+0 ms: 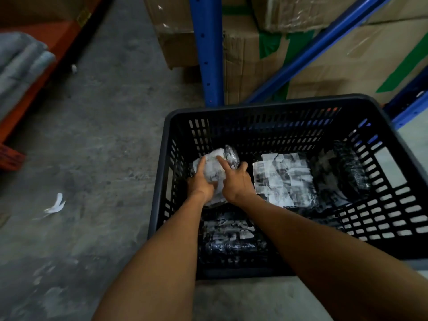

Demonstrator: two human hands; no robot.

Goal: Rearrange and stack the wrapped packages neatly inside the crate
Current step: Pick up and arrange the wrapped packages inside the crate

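Dim warehouse aisle: stained concrete floor point(97, 135), blue shelving upright point(208, 54), taped cardboard boxes point(335, 66), orange rack beam point(46, 66).

Cardboard boxes point(324, 49) with green tape stood behind a blue rack post point(208, 54) on the concrete floor point(104, 135). A white scrap point(55, 203) lay there; at left, perhaps folded grey cloth point(20, 63).

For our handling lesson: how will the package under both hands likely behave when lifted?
The package looks soft: its wrap is crinkled and rounded, so it may sag. The glossy film could slip. Both hands, left and right, rest on it, suggesting bulk, not weight.
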